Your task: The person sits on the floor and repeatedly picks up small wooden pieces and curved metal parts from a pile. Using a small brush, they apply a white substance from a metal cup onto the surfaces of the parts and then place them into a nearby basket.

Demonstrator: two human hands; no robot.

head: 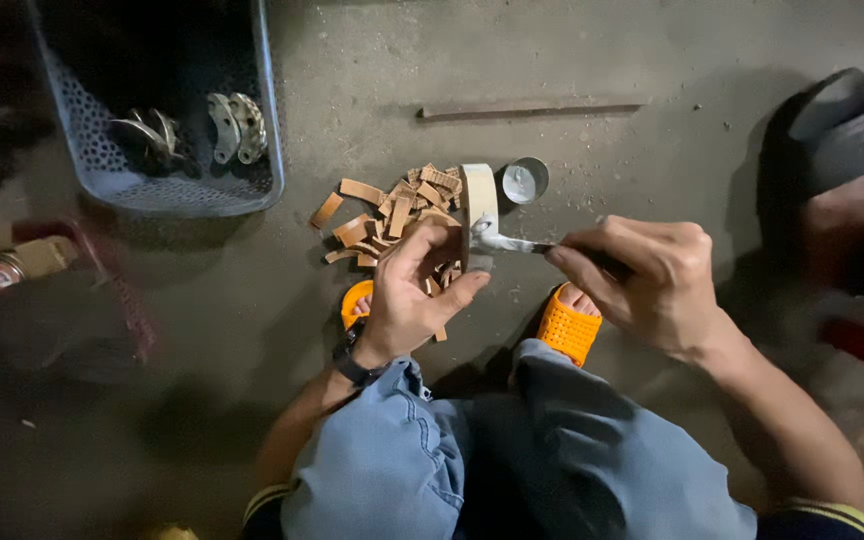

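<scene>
At the centre of the frame, the left hand (410, 290) grips a curved pale piece (478, 212) upright on the floor, fingers closed around it. The right hand (652, 282) is closed on a knife (512, 243), blade touching the piece. The blade could slip toward the left fingers (422, 245), since they sit just beside it.
</scene>
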